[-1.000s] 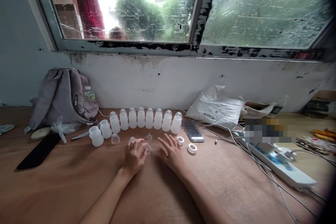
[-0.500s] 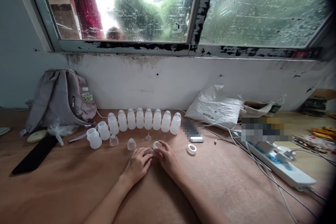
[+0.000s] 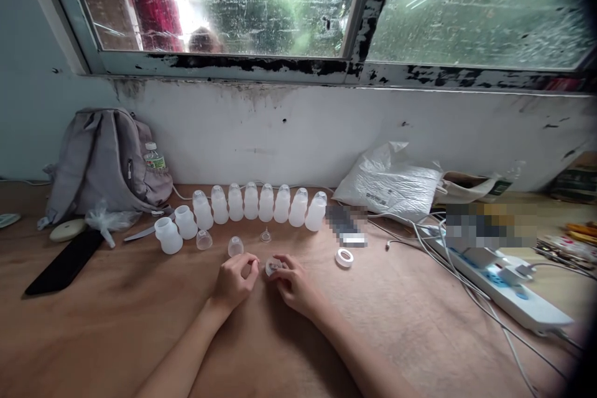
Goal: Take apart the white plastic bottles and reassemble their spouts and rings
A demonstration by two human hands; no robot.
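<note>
Right hand (image 3: 293,286) sits palm-down at centre frame on the surface (image 3: 116,329), fingertips pinching a small white ring (image 3: 272,267). Left hand (image 3: 232,282), just beside it, curls around something tiny, perhaps a clear nipple. Both pieces look light, the ring stiff and easiest gripped by its rim.

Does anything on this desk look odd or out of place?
Two small white bottles at the row's left end stand uncapped, unlike the rest; loose clear caps lie beside them. The window frame's paint is peeling.
</note>
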